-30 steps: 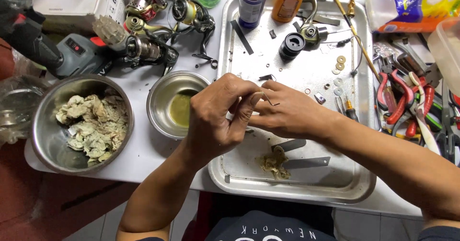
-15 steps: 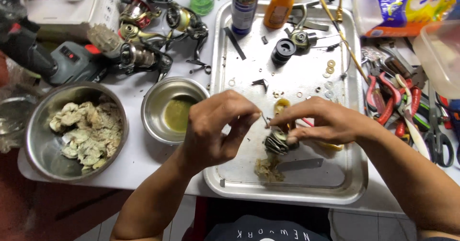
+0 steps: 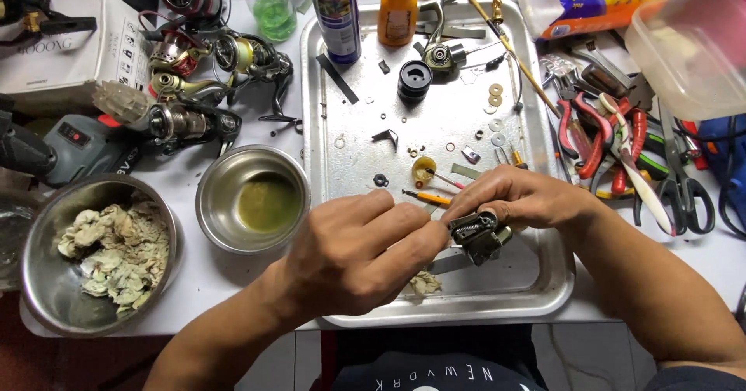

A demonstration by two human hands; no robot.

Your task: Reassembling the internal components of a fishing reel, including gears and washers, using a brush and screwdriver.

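Left hand (image 3: 353, 259) covers most of what its fingers do; its fingertips meet the small dark metal part (image 3: 475, 234) and cannot be seen to grip or merely touch. Right hand (image 3: 522, 198) is closed round that part from above, holding it just over the near right corner of the metal tray (image 3: 544, 282). Part's make-up hard to read: springs, dark casing.

Tray holds washers, a black round cap (image 3: 414, 79), a small yellow cup (image 3: 423, 169), an orange-handled pick (image 3: 426, 198) and a grimy wad (image 3: 424, 283) near the front rim. Small steel bowl (image 3: 252, 199) holds greenish liquid. Large steel bowl (image 3: 97, 255), cut off at left, holds soiled rag scraps.

Against half a second before: hands much the same, the part turned slightly and more exposed.
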